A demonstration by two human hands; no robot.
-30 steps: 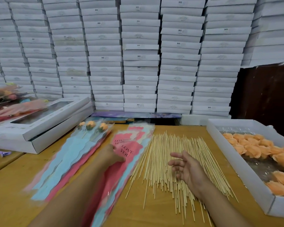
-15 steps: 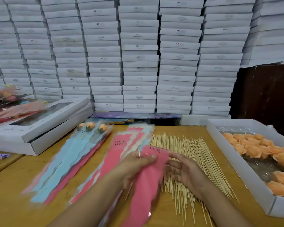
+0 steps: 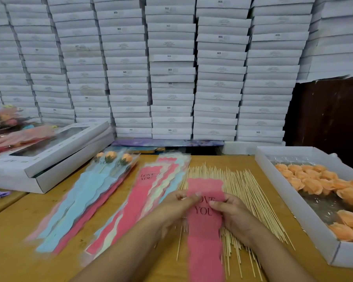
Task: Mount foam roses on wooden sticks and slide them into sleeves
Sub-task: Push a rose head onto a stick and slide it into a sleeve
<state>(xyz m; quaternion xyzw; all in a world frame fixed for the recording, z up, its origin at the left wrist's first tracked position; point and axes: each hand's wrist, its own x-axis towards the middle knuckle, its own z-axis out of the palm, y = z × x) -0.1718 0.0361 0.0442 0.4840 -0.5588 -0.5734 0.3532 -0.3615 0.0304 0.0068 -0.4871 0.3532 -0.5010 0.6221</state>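
- The left hand (image 3: pixel 178 208) and the right hand (image 3: pixel 233 215) each pinch an edge of a pink sleeve (image 3: pixel 205 231) printed "LOVE YOU", holding it just above the near middle of the wooden table (image 3: pixel 18 259).
- The sleeve and both hands cover part of the spread of wooden sticks (image 3: pixel 245 192), which lies flat beneath and to the right.
- Just left, a fanned stack of sleeves (image 3: pixel 139 200) lies on the table.
- Farther left, three sleeved roses (image 3: pixel 110 159) rest on blue and pink sleeves.
- At the right, a white tray (image 3: pixel 289 202) holds loose orange foam roses (image 3: pixel 314 180).
- At the far left sits a windowed box (image 3: pixel 49 159).
- A wall of stacked white boxes (image 3: pixel 171 68) closes the far side.
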